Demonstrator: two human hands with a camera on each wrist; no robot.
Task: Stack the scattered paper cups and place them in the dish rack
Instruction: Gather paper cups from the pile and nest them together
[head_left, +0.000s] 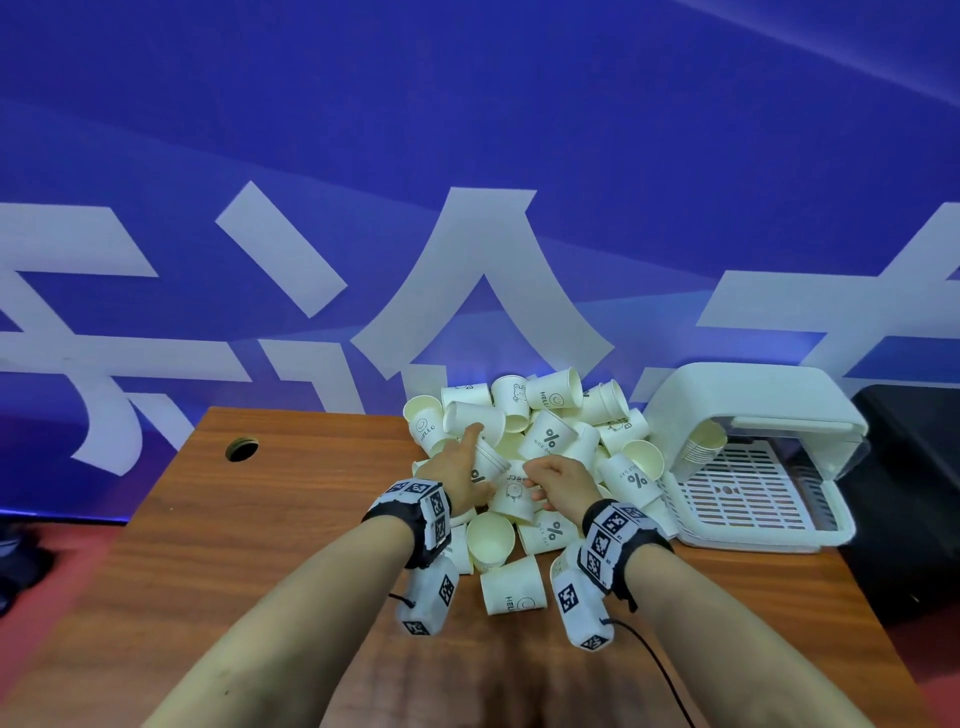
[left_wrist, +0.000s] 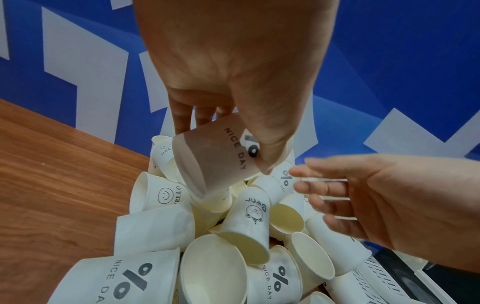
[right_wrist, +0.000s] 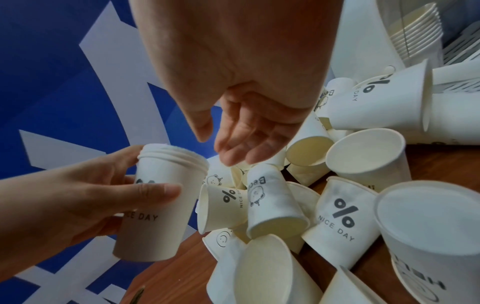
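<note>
Your left hand (right_wrist: 85, 203) sits closest to the lens, thumb and fingers curled round a short nested stack of white paper cups (right_wrist: 158, 205) printed "NICE DAY" beside a percent sign; several rolled rims show at its top, so a few cups are already sleeved together, and you hold it just above the heap. Your right hand (right_wrist: 249, 131) hovers beside it with fingers apart and loosely bent, holding nothing, its fingertips (right_wrist: 233, 158) just over a tipped white paper cup marked "Bear" with a small bear drawing (right_wrist: 270, 201). Below and around lies the pile of scattered white paper cups (head_left: 550, 441) on the brown wood-grain table (head_left: 260, 545), most on their sides, some mouth-up; the readable prints are "HELLO" with a smiley, "NICE DAY" with the percent sign, and "Bear". At the right edge of the pile stands the white plastic dish rack with a slotted floor and hinged lid (head_left: 753, 488), its lid raised, and one finished stack of cups (head_left: 701, 447) already leans inside it. By my judgement the job is early: one stack is stowed, one is being built in your grip, and dozens of cups remain loose
</note>
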